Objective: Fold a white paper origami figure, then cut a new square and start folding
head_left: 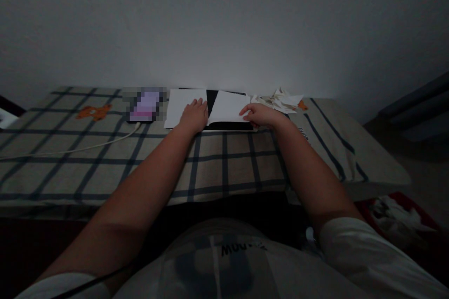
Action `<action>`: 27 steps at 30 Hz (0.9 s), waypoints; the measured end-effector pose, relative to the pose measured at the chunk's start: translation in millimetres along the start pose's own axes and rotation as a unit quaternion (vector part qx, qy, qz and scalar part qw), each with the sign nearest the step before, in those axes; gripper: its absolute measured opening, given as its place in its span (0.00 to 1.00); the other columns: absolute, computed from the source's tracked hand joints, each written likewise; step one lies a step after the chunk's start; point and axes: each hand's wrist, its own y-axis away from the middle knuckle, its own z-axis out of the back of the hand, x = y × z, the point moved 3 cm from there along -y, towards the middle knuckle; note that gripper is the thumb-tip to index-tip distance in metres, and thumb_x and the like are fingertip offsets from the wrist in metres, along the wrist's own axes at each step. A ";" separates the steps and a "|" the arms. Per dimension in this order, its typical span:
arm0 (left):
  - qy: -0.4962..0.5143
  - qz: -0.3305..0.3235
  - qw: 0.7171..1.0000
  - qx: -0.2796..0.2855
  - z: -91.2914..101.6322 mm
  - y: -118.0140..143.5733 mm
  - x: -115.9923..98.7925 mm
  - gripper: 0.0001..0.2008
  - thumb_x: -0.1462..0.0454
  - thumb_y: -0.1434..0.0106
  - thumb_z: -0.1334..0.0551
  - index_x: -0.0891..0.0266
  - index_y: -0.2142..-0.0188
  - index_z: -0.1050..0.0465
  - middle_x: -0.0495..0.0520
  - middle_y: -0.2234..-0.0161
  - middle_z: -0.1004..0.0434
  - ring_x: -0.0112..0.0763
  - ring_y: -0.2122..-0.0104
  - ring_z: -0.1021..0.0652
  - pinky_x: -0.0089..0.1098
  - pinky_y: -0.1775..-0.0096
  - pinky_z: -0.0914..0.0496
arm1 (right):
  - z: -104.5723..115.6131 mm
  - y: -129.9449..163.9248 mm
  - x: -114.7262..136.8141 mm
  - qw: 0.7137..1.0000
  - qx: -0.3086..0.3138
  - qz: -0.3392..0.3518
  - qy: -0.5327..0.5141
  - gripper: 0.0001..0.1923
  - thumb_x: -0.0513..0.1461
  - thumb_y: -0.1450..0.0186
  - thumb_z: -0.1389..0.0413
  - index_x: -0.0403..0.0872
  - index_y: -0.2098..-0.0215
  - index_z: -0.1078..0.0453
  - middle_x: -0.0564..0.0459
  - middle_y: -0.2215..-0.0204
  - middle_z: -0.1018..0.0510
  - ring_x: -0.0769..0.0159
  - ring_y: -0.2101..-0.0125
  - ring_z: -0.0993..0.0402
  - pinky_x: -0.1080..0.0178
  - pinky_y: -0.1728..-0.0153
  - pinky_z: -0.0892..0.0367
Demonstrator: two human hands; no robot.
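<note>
A black board or book [212,101] lies at the far edge of the checked cloth, by the wall. Two white sheets lie on it. My left hand [194,115] rests flat, fingers together, on the lower right part of the left white sheet [179,105]. My right hand [260,114] pinches the right edge of the right white sheet [228,107], which sits slightly tilted. Both arms stretch forward over the cloth.
A phone [144,105] with a lit screen lies left of the sheets, and a white cable [87,148] trails leftwards from it. Torn paper scraps [280,101] are piled to the right. The checked cloth [224,163] covers the table. A red bin [396,212] stands low right.
</note>
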 end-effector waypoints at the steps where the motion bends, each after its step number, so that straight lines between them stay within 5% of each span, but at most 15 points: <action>1: -0.001 0.001 1.000 0.002 0.6 0.6 -0.5 0.29 0.63 0.20 0.55 0.73 0.25 0.39 0.69 0.23 0.42 0.56 0.23 0.39 0.54 0.26 0.40 | 0.5 0.5 -0.3 1.000 0.003 -0.002 0.002 0.17 0.28 0.30 0.44 0.44 0.47 0.23 0.61 0.83 0.32 0.68 0.81 0.35 0.66 0.77 0.40; 19: 0.008 -0.008 1.000 -0.024 -0.2 0.2 3.0 0.28 0.63 0.21 0.53 0.71 0.27 0.34 0.68 0.25 0.36 0.53 0.25 0.35 0.50 0.28 0.38 | 5.6 -5.2 -12.3 0.999 -0.013 -0.025 0.019 0.13 0.32 0.28 0.41 0.44 0.47 0.23 0.58 0.81 0.27 0.67 0.79 0.31 0.65 0.75 0.36; 24: 0.006 -0.014 1.000 -0.024 1.4 -0.6 2.0 0.27 0.61 0.22 0.50 0.70 0.30 0.30 0.69 0.28 0.31 0.53 0.28 0.31 0.47 0.29 0.36 | 9.8 -13.3 -15.8 0.979 -0.081 0.040 0.180 0.11 0.38 0.35 0.30 0.45 0.55 0.19 0.52 0.69 0.21 0.65 0.69 0.28 0.64 0.65 0.35; 27: -0.001 -0.020 0.999 -0.025 0.0 -0.8 -0.2 0.27 0.59 0.22 0.49 0.66 0.30 0.29 0.66 0.29 0.30 0.51 0.28 0.30 0.48 0.30 0.35 | 2.6 -13.6 -9.8 0.969 -0.112 0.103 0.197 0.15 0.42 0.32 0.33 0.44 0.49 0.19 0.46 0.61 0.18 0.60 0.62 0.24 0.60 0.57 0.32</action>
